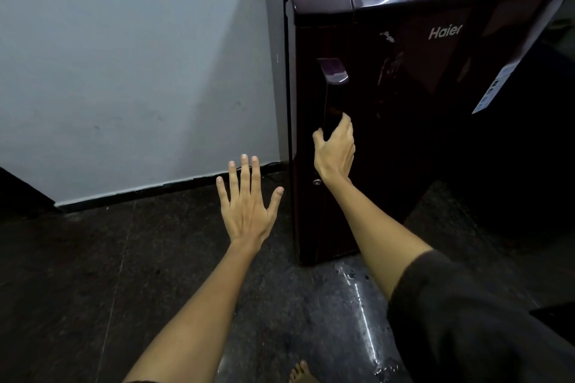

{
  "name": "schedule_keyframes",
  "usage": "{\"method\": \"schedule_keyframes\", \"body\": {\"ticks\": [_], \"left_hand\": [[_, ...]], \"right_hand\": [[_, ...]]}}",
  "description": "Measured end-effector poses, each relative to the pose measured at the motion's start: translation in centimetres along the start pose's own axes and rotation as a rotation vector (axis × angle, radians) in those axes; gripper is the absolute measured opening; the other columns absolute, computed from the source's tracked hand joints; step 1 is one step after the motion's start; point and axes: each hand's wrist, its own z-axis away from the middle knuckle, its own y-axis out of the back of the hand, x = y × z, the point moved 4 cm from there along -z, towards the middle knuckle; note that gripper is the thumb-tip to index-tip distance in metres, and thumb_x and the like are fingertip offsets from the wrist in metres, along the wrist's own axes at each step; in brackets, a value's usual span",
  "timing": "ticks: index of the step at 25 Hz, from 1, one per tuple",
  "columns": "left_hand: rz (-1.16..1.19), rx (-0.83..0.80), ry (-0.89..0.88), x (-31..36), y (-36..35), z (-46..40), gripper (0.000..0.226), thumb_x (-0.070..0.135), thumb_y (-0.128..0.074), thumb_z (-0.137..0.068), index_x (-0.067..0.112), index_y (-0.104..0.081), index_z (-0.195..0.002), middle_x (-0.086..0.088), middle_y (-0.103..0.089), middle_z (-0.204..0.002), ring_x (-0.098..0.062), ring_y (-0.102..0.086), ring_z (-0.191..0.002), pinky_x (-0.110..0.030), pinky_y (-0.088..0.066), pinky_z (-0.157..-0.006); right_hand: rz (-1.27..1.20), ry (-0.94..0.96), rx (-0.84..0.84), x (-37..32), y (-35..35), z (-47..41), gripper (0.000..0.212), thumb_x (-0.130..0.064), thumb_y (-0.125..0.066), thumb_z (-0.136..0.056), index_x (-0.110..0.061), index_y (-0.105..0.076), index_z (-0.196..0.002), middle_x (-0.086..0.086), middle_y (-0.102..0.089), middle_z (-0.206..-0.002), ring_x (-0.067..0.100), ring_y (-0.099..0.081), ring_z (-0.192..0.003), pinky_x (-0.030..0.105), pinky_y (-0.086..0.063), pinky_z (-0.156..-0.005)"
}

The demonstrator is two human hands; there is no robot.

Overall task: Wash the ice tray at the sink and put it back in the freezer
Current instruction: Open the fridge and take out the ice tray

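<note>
— Hands first: what is each one doing at the fridge?

— Right hand (335, 146) is curled round the lower part of the long vertical door handle (330, 90) on a dark maroon refrigerator (404, 121), thumb on the near side and fingers wrapped behind the bar. Left hand (247, 202) hangs in the air just left of the door, palm down, fingers straight and spread, touching nothing.

— Any writing to read?

— "Haier" in pale letters near the top of the door. A white label strip (497, 84) runs down the right edge of the door; it carries small print and symbols, too small to make out. Pale scuffs mark the door between the handle top and the brand name.

— Door open or closed?

— It stands a little off the cabinet at the left edge, where a thin pale seal shows; how far, hard to say from this angle. A small round keyhole (317, 182) sits under the handle, just beside the right wrist.

— And the ice tray?

— Not visible anywhere; neither hand carries it.

— Surroundings?

— White wall (124, 71) with a dark skirting behind, dark speckled stone floor (93, 274) below, with a wet, shining streak (361, 298) in front of the fridge. A dark sleeve (466, 320) covers the right upper arm, and a bare foot (300, 373) shows at the bottom edge.
</note>
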Motion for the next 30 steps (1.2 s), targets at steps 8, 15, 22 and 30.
{"method": "schedule_keyframes", "body": {"ticks": [8, 15, 22, 30], "left_hand": [[0.019, 0.061, -0.104, 5.7, 2.2, 4.8, 0.075, 0.061, -0.018, -0.09, 0.014, -0.013, -0.148, -0.009, -0.024, -0.154, -0.028, -0.019, -0.142, -0.041, 0.013, -0.114], [0.05, 0.152, -0.253, 14.8, 5.4, 10.8, 0.074, 0.056, -0.03, -0.09, 0.013, -0.011, -0.148, -0.01, -0.025, -0.154, -0.027, -0.017, -0.142, -0.043, 0.009, -0.114], [0.152, 0.215, -0.479, 24.1, 6.9, 15.1, 0.078, 0.043, -0.039, -0.092, 0.019, 0.01, -0.148, 0.001, 0.024, -0.155, -0.014, 0.017, -0.143, -0.042, 0.008, -0.116], [0.192, 0.286, -0.675, 32.9, 7.3, 17.8, 0.091, 0.037, -0.057, -0.087, 0.02, 0.009, -0.148, -0.001, 0.027, -0.154, -0.016, 0.017, -0.144, -0.047, 0.002, -0.115]], "right_hand": [[-0.25, -0.026, -0.066, 5.8, 9.6, 6.5, 0.059, -0.022, -0.058, -0.093, -0.009, -0.033, -0.145, 0.012, -0.045, -0.144, 0.023, -0.041, -0.135, 0.035, -0.035, -0.112], [-0.383, -0.046, -0.046, 10.6, 20.7, 9.8, 0.056, -0.012, -0.064, -0.089, -0.01, -0.042, -0.14, -0.002, -0.051, -0.132, 0.01, -0.049, -0.12, 0.001, -0.04, -0.088], [-0.406, -0.136, 0.101, 16.2, 31.3, 11.1, 0.046, -0.013, -0.072, -0.082, -0.007, -0.058, -0.126, 0.009, -0.063, -0.123, 0.017, -0.063, -0.11, 0.021, -0.052, -0.091], [-0.328, -0.157, 0.267, 20.6, 40.0, 10.4, 0.033, -0.011, -0.07, -0.084, -0.005, -0.065, -0.115, 0.004, -0.067, -0.105, -0.001, -0.062, -0.088, 0.012, -0.052, -0.079]]}}
